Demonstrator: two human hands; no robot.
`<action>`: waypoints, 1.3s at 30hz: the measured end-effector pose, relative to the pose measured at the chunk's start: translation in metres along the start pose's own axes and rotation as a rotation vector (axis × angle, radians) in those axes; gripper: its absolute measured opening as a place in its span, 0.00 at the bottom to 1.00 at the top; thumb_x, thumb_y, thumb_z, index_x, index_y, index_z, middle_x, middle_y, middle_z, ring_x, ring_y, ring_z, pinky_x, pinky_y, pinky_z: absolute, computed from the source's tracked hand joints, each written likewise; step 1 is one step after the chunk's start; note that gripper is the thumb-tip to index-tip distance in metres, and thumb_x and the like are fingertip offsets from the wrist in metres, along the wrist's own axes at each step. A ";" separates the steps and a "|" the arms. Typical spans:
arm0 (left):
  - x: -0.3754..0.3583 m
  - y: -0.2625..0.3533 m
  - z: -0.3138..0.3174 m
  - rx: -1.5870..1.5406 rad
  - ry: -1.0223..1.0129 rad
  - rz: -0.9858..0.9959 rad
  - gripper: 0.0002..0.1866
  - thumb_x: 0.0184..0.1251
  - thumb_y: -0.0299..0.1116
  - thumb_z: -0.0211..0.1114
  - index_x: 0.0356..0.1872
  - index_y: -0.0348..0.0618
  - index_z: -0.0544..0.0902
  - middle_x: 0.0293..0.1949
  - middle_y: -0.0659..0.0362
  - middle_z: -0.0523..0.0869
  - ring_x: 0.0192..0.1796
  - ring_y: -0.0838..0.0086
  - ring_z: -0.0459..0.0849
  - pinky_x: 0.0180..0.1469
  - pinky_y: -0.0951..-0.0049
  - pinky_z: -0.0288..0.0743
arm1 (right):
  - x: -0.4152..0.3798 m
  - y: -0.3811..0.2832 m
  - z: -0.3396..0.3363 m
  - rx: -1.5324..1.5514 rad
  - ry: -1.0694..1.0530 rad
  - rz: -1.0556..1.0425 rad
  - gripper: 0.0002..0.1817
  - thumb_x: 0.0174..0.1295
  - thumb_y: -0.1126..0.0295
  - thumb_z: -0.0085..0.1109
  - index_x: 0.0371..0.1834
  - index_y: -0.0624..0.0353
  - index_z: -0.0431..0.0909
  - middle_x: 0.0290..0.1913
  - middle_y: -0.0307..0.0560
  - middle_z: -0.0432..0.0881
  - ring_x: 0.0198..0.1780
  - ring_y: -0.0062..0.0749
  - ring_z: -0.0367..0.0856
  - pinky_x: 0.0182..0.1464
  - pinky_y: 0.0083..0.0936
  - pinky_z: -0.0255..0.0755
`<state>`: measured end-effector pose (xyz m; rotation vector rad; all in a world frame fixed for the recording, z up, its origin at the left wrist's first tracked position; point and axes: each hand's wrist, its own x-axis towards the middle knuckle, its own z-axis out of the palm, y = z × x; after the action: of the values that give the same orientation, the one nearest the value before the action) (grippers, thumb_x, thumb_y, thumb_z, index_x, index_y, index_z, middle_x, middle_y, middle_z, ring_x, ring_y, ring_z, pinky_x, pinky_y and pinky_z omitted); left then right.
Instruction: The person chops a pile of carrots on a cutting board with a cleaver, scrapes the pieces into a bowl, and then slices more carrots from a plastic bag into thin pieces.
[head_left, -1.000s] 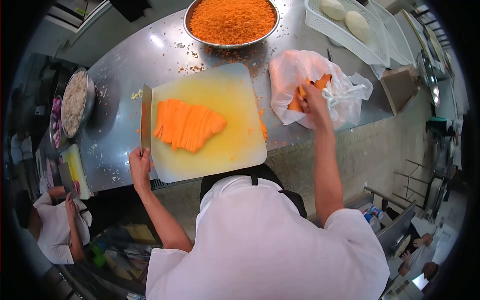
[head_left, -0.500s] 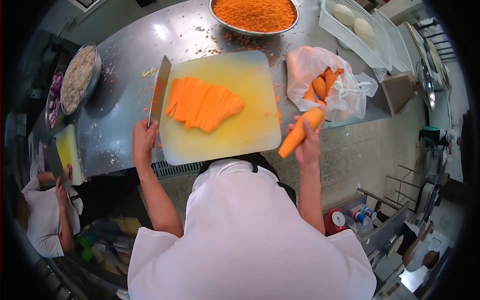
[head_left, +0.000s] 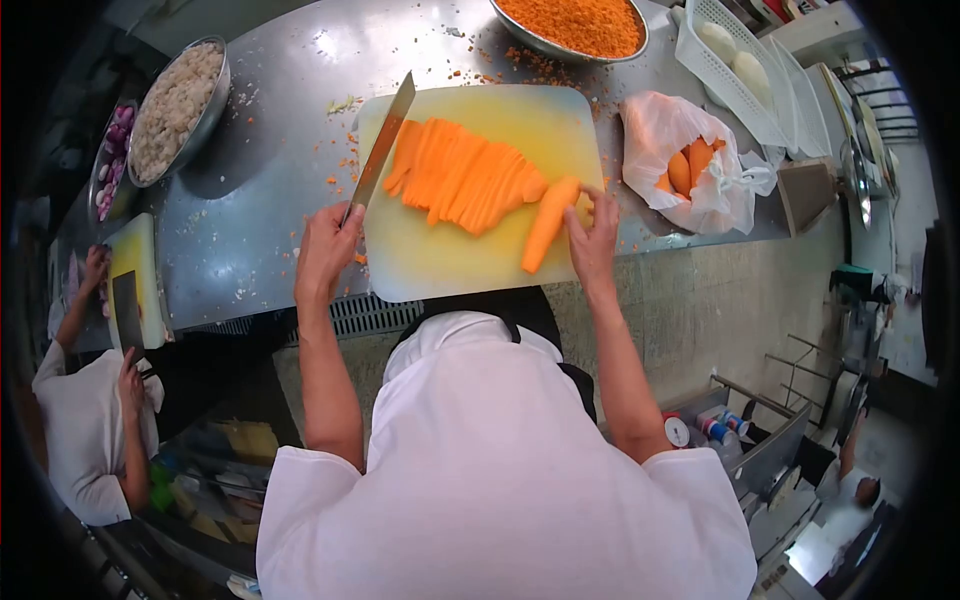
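My left hand [head_left: 325, 255] grips the handle of a broad-bladed kitchen knife [head_left: 385, 140], its blade along the left side of a yellowed white cutting board [head_left: 400, 275]. Fanned across the board is a row of thin carrot slices [head_left: 465, 175]. A whole peeled carrot [head_left: 548, 228] lies at a slant by the right end of the slices. My right hand [head_left: 595, 235] is at that carrot's right side, fingers apart and not wrapped around it; the thumb is close to or touching it.
At the back stands a bowl of chopped orange pieces [head_left: 575, 25]. A plastic bag [head_left: 650, 125] of carrots and a white basket [head_left: 690, 50] are to the right. A bowl of pale pieces [head_left: 180, 110] stands left, near a co-worker [head_left: 95, 420] holding a knife.
My right hand has brought the peeled carrot from beside the bag onto the board and loosened its hold. The view has shifted; my left hand still holds the knife.
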<state>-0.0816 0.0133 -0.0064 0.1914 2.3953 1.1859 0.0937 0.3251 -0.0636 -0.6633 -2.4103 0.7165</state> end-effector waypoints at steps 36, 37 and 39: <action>-0.073 0.078 0.155 0.352 -0.258 0.283 0.11 0.66 0.23 0.57 0.45 0.37 0.66 0.19 0.40 0.76 0.27 0.40 0.77 0.30 0.46 0.66 | 0.026 0.034 0.020 0.097 -0.066 -0.418 0.11 0.44 0.76 0.53 0.33 0.57 0.77 0.33 0.47 0.74 0.38 0.47 0.71 0.39 0.40 0.71; -0.075 0.081 0.152 0.355 -0.257 0.271 0.11 0.66 0.23 0.57 0.45 0.37 0.66 0.19 0.40 0.76 0.27 0.40 0.77 0.30 0.46 0.66 | 0.026 0.032 0.020 0.083 -0.049 -0.428 0.11 0.43 0.75 0.52 0.33 0.57 0.77 0.33 0.46 0.73 0.37 0.46 0.71 0.38 0.39 0.71; -0.079 0.093 0.139 0.421 -0.313 0.252 0.12 0.65 0.22 0.56 0.47 0.37 0.66 0.20 0.40 0.76 0.28 0.41 0.78 0.31 0.45 0.66 | 0.027 0.032 0.019 0.065 -0.035 -0.431 0.12 0.42 0.75 0.52 0.33 0.56 0.77 0.32 0.46 0.73 0.36 0.46 0.70 0.37 0.39 0.71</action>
<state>0.0449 0.1460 0.0202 0.7713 2.3499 0.6680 0.0719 0.3576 -0.0874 -0.0942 -2.4315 0.6206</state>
